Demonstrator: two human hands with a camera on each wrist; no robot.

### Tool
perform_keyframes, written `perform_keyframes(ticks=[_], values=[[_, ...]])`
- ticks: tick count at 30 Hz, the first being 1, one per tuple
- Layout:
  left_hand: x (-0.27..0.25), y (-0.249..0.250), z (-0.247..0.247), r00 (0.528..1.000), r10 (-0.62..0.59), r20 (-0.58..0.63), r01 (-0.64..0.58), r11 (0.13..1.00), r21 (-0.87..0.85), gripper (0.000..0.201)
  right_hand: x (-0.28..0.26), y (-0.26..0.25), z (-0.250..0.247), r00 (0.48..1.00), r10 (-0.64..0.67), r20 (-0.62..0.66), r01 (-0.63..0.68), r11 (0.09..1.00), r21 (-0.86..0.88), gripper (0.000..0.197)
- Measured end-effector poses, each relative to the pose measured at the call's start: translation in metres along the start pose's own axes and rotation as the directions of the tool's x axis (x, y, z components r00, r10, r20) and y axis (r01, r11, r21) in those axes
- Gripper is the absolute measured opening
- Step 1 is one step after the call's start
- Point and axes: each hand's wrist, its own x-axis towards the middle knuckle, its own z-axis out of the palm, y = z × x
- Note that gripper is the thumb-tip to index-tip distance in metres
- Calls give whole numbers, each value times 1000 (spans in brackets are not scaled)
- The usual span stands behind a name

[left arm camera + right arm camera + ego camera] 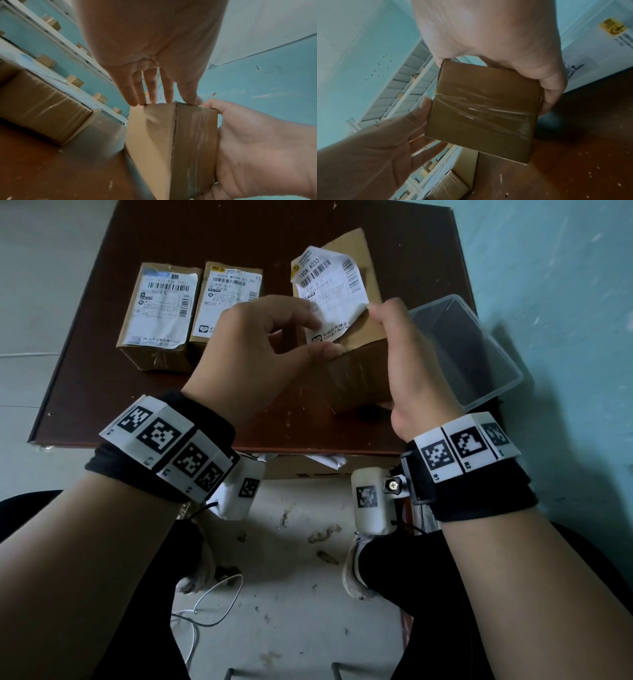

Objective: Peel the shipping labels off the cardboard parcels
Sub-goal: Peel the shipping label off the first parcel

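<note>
A brown cardboard parcel (356, 378) is held tilted over the table by both hands. Its white shipping label (329, 285) is partly peeled: the upper part curls up off the top face, while the lower strip with the logo still sticks. My left hand (317, 335) clasps the parcel's near top corner, with its thumb (195, 100) on the taped edge and its fingers on the label's base. My right hand (388, 357) grips the parcel from the right, thumb (547, 94) on the side, fingertips at the label's right edge. Two more labelled parcels (159, 313) (226, 302) lie to the left.
The dark brown table (171, 412) carries a clear plastic container (479, 354) at its right edge, close to my right hand. A pale blue wall stands just right of it. Crumpled paper scraps (325, 460) show below the table's near edge, and a white cable lies on the floor.
</note>
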Motion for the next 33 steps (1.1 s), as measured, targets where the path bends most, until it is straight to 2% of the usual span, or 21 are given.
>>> perform_keyframes(ticks=[3, 5, 8, 15, 17, 21, 24, 26, 29, 33], values=[[1, 0, 0, 999, 9, -34, -9, 1000, -5, 32, -1, -2, 2, 1000, 4, 0, -4, 1000, -17, 68], [2, 1, -2, 998, 27, -55, -26, 999, 26, 26, -3, -2, 2, 1000, 9, -1, -9, 1000, -16, 61], [2, 2, -2, 993, 103, -56, -97, 990, 106, 23, -5, -3, 3, 1000, 0, 17, 1, 1000, -27, 41], [2, 2, -2, 980, 195, -36, -183, 959, 216, 23, -11, -7, 4, 998, 22, 50, -20, 999, -37, 33], [2, 2, -1, 980, 185, -78, -163, 959, 232, 23, -11, -7, 5, 999, 25, 41, -23, 999, -43, 41], [3, 3, -2, 979, 156, -134, -128, 972, 195, 28, -7, -3, 7, 999, 32, 21, -32, 999, -34, 81], [2, 6, 0, 988, 104, -111, -90, 988, 123, 32, -3, 0, 7, 999, 50, -7, -50, 999, -5, 101], [1, 7, 0, 994, 62, -93, -50, 991, 123, 43, -1, 0, 6, 997, 76, -15, -76, 997, 16, 110], [1, 6, -4, 995, 48, -89, -34, 988, 153, 56, -2, -2, 7, 994, 104, -29, -103, 994, 31, 113], [1, 6, -7, 994, 92, -57, -83, 987, 139, 46, 0, 0, 6, 991, 134, -17, -133, 990, 52, 110]])
